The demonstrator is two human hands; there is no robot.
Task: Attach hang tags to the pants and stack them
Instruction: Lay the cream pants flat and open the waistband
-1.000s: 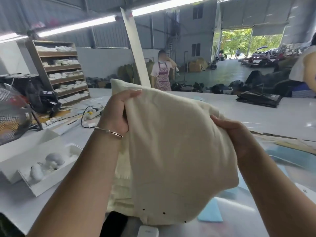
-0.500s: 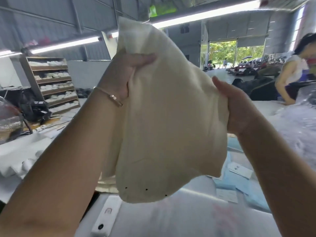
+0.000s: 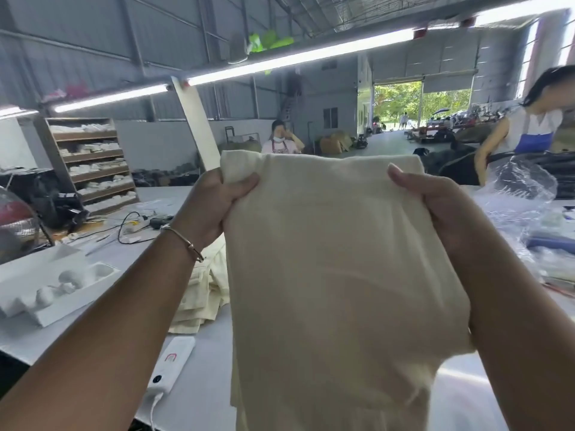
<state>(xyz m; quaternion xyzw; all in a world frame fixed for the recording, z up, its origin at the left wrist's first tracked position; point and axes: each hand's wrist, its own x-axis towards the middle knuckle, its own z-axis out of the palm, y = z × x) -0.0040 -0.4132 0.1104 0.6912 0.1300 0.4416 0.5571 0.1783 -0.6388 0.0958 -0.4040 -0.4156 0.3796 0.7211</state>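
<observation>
Left hand (image 3: 214, 209) pinches the top-left corner of the cream woven-cloth pants (image 3: 336, 275), held up above the white bench (image 3: 199, 384); right hand (image 3: 435, 213) grips the opposite corner; level both corners, pull taut, then hunt the waistband for tagging.

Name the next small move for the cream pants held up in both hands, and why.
Probably lower the cream pants onto the folded cream stack at the left: the left hand and right hand grip the top corners in mid-air; no hang tag is visible.
</observation>
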